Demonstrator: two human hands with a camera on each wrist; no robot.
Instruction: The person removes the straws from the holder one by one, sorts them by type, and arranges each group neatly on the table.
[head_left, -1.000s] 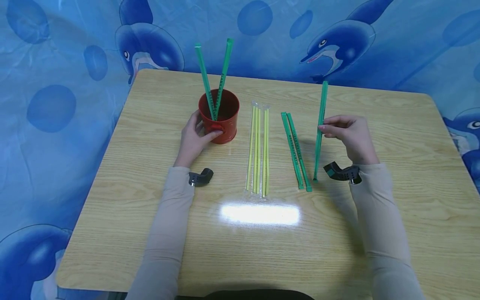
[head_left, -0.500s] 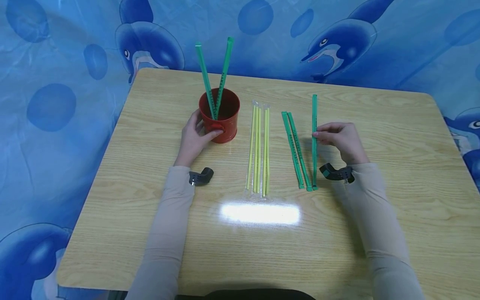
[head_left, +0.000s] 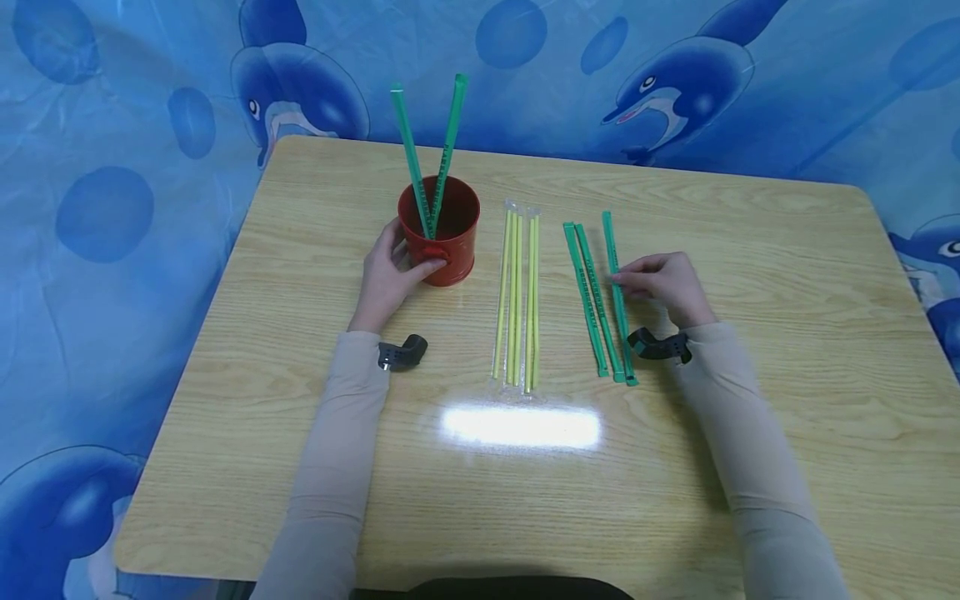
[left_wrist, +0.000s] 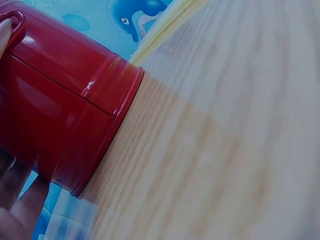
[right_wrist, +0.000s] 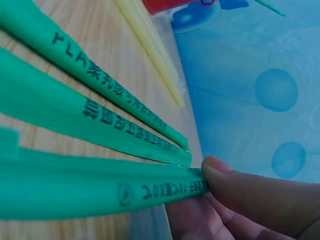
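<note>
My left hand (head_left: 390, 279) grips the red bucket (head_left: 459, 254) by its near left side, thumb at the small handle loop. The bucket (left_wrist: 65, 95) stands upright on the table, and two green wrapped straws (head_left: 411, 154) lean out of its mouth. With thumb and fingers my right hand (head_left: 667, 283) pinches another green wrapped straw (head_left: 611, 250) near its middle; in the right wrist view the thumb presses on that straw (right_wrist: 110, 185). Just left of it two more green wrapped straws (head_left: 587, 296) lie side by side on the table.
Several yellow straws (head_left: 513, 300) in clear wrappers lie between the bucket and the green straws. The wooden table (head_left: 480, 500) reaches back to a blue dolphin-print sheet (head_left: 540, 92). A bright light reflection (head_left: 521, 427) shows on the tabletop.
My right hand has moved left and lowered its green straw from a raised, steep pose to beside the two lying ones. The left hand and bucket have stayed put.
</note>
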